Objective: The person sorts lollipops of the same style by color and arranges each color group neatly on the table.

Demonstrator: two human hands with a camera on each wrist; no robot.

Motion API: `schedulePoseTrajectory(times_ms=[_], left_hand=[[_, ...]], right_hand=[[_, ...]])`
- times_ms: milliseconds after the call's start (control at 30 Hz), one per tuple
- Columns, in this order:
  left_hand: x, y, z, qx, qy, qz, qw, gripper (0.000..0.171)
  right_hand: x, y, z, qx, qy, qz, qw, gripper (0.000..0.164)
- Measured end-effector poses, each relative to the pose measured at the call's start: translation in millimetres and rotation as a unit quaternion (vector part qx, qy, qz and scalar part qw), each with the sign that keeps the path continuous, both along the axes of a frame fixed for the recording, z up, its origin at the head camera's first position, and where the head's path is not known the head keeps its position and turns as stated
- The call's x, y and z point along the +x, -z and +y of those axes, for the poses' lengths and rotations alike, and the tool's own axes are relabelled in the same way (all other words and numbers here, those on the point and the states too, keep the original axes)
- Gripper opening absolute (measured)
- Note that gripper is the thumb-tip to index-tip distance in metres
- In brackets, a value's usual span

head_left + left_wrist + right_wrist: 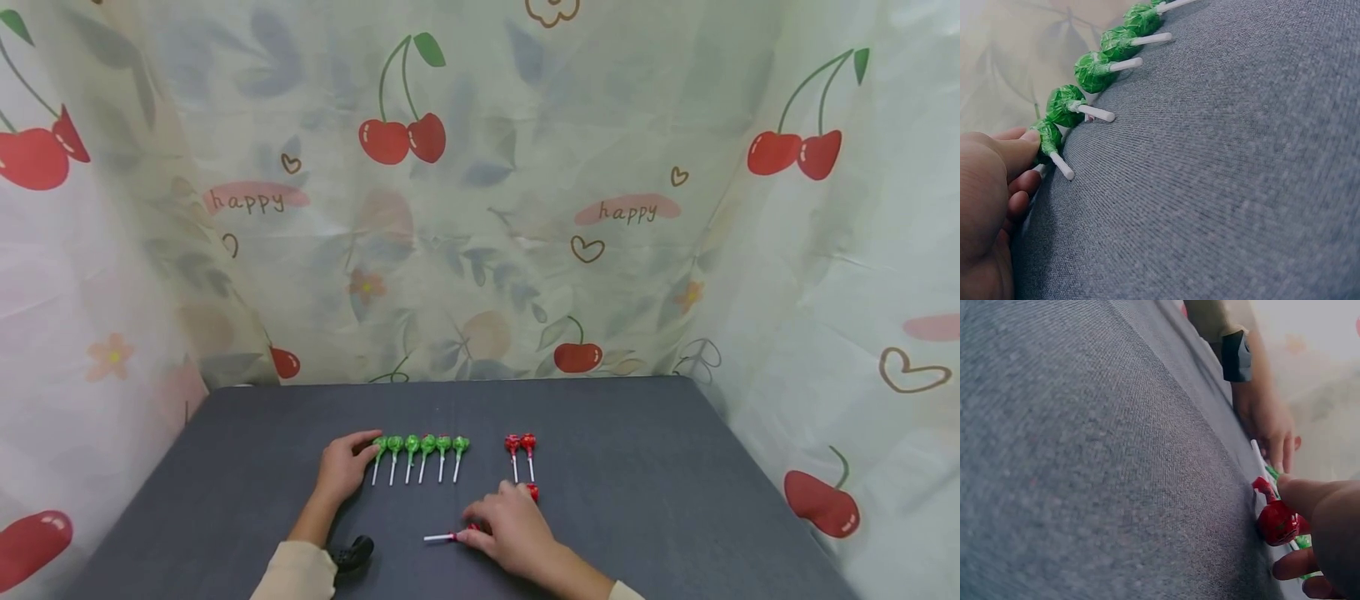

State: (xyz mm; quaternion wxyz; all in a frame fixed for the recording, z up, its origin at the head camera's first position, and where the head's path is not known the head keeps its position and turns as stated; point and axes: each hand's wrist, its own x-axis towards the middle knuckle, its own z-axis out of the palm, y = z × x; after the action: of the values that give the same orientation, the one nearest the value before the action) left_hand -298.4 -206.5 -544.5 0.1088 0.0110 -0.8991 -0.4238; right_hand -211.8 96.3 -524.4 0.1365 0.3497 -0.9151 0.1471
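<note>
My left hand (345,467) is at the left end of a row of green-wrapped lollipops (427,444). Between thumb and fingers it pinches the leftmost green lollipop (1049,134), whose white stick points toward the front. Nearer the front, my right hand (513,529) holds a red lollipop (1277,522), thumb at the twisted wrapper and fingers curled on the far side. In the head view this lollipop's white stick (440,538) points left and its head is mostly covered by the hand. Another red lollipop (533,492) peeks out behind the right hand's knuckles.
Two red lollipops (521,442) lie side by side, right of the green row and level with it. All rest on a dark grey cloth-covered table (637,475). A black curved device (356,552) sits at the left wrist. Cherry-print curtains (480,208) enclose the back and sides.
</note>
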Motion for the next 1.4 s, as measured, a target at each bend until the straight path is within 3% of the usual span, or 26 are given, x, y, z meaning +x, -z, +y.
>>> schedulePoseTrajectory(times_ms=[200, 400, 833, 1067, 1400], left_hand=[[0.8, -0.3, -0.3, 0.0, 0.001, 0.0, 1.0, 0.028], [1.4, -1.2, 0.0, -0.004, -0.001, 0.0, 1.0, 0.028], [0.7, -0.6, -0.1, -0.006, 0.001, 0.006, 1.0, 0.028], [-0.2, -1.3, -0.4, -0.007, -0.001, 0.009, 0.9999, 0.028], [2.5, -1.8, -0.5, -0.003, 0.001, 0.012, 0.9999, 0.028]], right_hand=[[1.9, -1.7, -0.5, -0.005, -0.027, 0.012, 1.0, 0.019], [1.7, -0.3, 2.1, -0.03, -0.049, -0.003, 0.998, 0.014], [-12.5, -9.2, 20.0, -0.161, -0.093, 0.0, 0.983, 0.009], [-25.6, -22.0, 31.3, -0.205, -0.045, -0.04, 0.977, 0.011], [-40.0, -41.0, 53.0, -0.282, 0.016, -0.093, 0.955, 0.017]])
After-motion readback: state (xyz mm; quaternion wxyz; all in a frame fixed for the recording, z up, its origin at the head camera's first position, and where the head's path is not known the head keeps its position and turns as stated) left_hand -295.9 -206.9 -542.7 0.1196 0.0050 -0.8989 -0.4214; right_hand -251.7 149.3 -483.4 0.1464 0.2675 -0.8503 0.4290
